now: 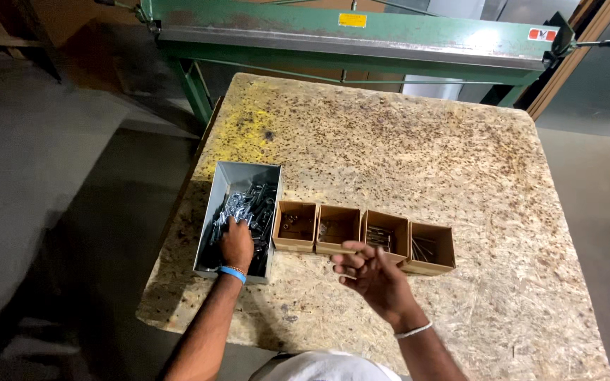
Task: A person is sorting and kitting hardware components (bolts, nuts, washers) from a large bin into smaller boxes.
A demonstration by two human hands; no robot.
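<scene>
White cloth (326, 368), probably the person's own clothing, fills the bottom edge nearest the camera. Above it I note the right hand (372, 271) raised over the table (460, 162), palm up, fingers loosely curled and partly spread. I cannot tell whether it cradles a small part; nothing shows clearly in it. It hovers just before the row of four small cardboard boxes (365, 236). The left hand (236, 243), with a blue wristband (232, 273), is down inside the grey metal tray (224, 180) at the table's left edge, fingers buried in the pile of metal hardware (248, 204). Whether those fingers are closed on a piece, I cannot tell.

Risks, in my judgement: the tray sits close to the table's left edge, so a hard pull or shove from the left hand could push it over the side. Small parts lifted from the pile could slip out and roll across the rough board. Sharp metal ends could nick bare fingers.

Limits of view: box contents are dim; I make out thin metal pieces in the two right-hand boxes only. A green machine (354, 35) beyond the table is cut off at the top. Floor on the left lies in shadow.
</scene>
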